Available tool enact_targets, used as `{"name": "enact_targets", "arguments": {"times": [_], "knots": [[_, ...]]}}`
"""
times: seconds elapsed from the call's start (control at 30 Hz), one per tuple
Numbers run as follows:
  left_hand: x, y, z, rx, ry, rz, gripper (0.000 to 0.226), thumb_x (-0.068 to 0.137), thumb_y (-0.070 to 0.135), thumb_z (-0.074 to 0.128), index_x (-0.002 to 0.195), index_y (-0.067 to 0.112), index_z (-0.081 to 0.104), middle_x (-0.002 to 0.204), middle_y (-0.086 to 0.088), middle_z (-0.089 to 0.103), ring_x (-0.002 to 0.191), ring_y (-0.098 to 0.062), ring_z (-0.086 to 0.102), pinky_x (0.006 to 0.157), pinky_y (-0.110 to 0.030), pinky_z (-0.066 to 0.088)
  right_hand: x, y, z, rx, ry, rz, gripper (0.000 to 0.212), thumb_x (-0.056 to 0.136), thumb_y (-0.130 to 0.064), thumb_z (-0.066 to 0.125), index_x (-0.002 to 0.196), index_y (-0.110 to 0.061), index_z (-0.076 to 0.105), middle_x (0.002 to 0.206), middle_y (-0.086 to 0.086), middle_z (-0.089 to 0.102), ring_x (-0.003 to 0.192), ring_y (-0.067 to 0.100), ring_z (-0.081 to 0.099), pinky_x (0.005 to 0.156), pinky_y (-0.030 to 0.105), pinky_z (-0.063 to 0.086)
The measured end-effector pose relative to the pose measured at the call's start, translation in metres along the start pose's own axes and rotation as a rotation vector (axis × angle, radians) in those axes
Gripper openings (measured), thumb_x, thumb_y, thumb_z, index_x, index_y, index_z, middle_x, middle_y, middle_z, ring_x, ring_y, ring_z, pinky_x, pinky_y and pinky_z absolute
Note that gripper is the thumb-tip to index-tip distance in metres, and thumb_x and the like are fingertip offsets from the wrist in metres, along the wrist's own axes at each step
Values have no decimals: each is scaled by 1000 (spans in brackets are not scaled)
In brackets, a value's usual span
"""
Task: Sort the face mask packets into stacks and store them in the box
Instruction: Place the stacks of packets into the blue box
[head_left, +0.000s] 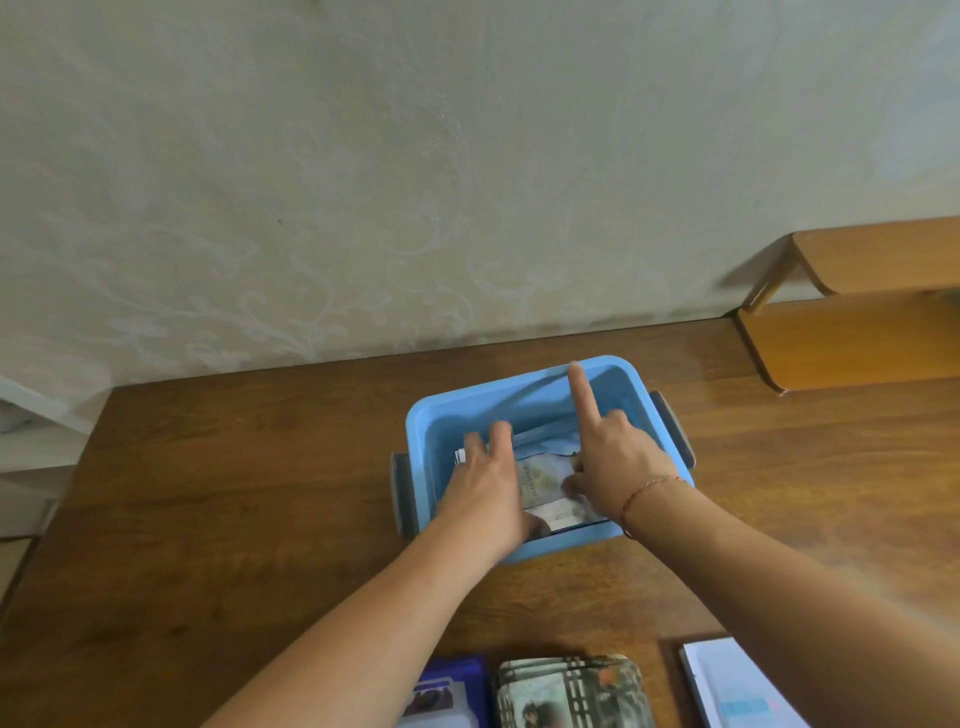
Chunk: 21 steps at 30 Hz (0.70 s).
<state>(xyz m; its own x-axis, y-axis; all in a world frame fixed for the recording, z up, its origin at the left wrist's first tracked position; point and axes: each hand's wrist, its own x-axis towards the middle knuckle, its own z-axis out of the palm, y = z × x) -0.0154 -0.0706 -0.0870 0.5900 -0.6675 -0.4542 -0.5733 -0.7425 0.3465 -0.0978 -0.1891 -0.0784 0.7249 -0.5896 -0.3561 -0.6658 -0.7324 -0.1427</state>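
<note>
I see a smooth blue plastic box (524, 400) with grey handles on a polished wooden table (260, 493); the packets (543, 483) inside look glossy, like foil, and the wallpaper (363, 182) matt, embossed.
</note>
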Motion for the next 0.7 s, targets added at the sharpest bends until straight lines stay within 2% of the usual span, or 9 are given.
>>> {"name": "enact_targets", "arguments": {"times": [0.07,0.1,0.17,0.23,0.3,0.4,0.53,0.63,0.7], "knots": [[9,-1,-5,123,-93,13,82,70,48,82,132,20,35,133,-7,32,118,-30,45,92,-43,49,-3,3,-11,-111,90,-60,91,82,-28,74,147,-26,10,106,9,47,78,21,52,62,33,50],[14,-1,-6,195,-127,33,82,69,52,81,131,19,39,133,-6,32,121,-30,40,96,-45,48,-4,4,-16,-153,70,-97,73,81,-27,74,137,-24,29,108,7,47,85,22,52,63,33,49],[22,1,-8,299,-152,93,87,67,56,80,135,21,39,135,-6,33,125,-30,33,100,-47,43,-1,4,-22,-207,-133,-170,47,77,-35,77,112,-20,49,107,3,52,87,20,52,70,33,51],[28,2,-6,351,-152,144,92,67,58,80,140,23,35,137,-5,33,127,-30,31,102,-47,39,5,2,-21,-238,-356,-201,38,77,-40,77,100,-19,54,96,2,55,81,19,52,74,32,50],[30,1,-4,378,-140,174,94,68,57,79,141,23,32,137,-5,33,127,-30,33,101,-48,40,13,0,-18,-282,-415,-237,36,79,-39,75,102,-17,58,91,1,54,79,20,52,78,33,50],[33,0,-1,414,-130,194,94,68,55,80,140,22,29,134,-6,32,123,-32,37,98,-48,45,23,-3,-11,-379,-416,-305,41,82,-39,72,112,-14,60,95,4,56,83,21,54,85,35,51],[35,3,4,491,-115,203,94,68,56,79,138,22,26,135,-7,29,124,-32,36,93,-47,45,28,-5,1,-421,-374,-317,48,80,-39,73,118,-12,59,113,8,60,103,28,61,84,39,53],[35,2,1,522,-99,249,92,69,60,77,137,22,27,135,-7,29,123,-31,36,92,-46,46,29,-2,-2,-438,-382,-358,50,80,-42,73,118,-12,59,112,7,60,102,27,62,82,38,53],[34,-5,-4,512,-105,267,91,69,60,76,137,22,29,135,-6,29,123,-31,35,94,-46,46,30,3,-8,-446,-330,-421,55,76,-47,75,118,-16,56,112,4,58,102,24,60,81,37,52]]}}
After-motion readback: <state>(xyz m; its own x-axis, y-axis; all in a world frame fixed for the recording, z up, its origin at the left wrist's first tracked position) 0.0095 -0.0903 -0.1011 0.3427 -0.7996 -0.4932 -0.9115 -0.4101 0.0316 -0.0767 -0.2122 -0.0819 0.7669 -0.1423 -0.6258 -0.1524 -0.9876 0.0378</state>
